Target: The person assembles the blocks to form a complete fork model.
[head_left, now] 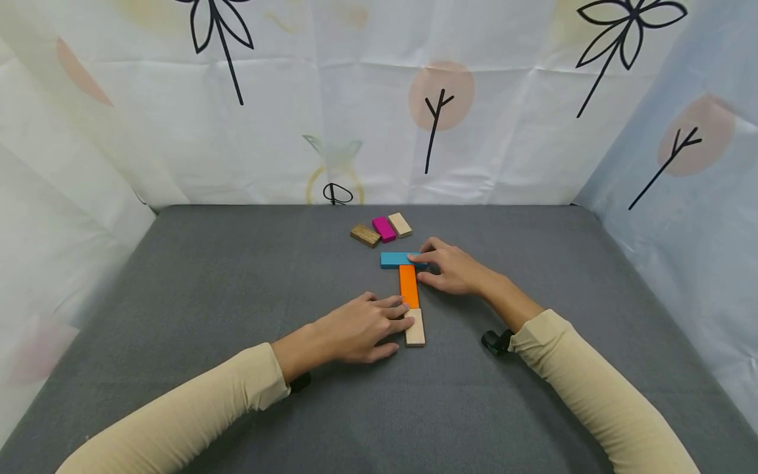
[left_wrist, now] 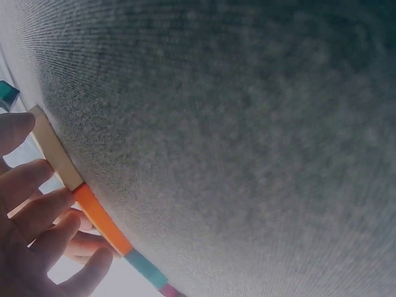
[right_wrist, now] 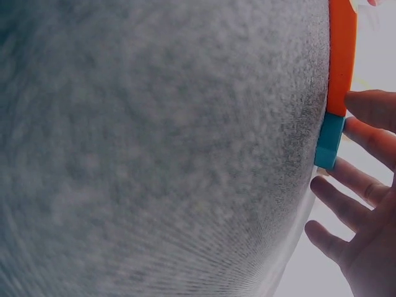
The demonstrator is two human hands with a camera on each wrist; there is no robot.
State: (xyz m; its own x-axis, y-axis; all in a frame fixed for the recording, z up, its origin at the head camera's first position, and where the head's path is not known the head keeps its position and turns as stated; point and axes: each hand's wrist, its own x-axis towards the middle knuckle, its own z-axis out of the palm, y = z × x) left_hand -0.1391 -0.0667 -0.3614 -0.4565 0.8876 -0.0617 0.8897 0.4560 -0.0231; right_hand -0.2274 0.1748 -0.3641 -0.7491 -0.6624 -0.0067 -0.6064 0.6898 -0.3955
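Three flat blocks form a T on the grey table. A blue block [head_left: 392,261] lies crosswise at the far end, an orange block [head_left: 408,287] runs from it toward me, and a pale wooden block [head_left: 416,331] continues that line. My left hand [head_left: 361,329] reaches in from the left with fingers spread, fingertips on the near end of the orange block and on the pale block. From the right, my right hand [head_left: 453,270] lays its index finger on the blue block's right part. Its thumb [right_wrist: 371,108] is at the orange block's side, near the joint; its other fingers spread out loosely.
Behind the T lie a brown wooden block [head_left: 365,235], a magenta block [head_left: 383,229] and another pale block [head_left: 400,225], close together. The grey tabletop [head_left: 237,276] ends at a white patterned cloth [head_left: 379,112] at the back, with more cloth along both sides.
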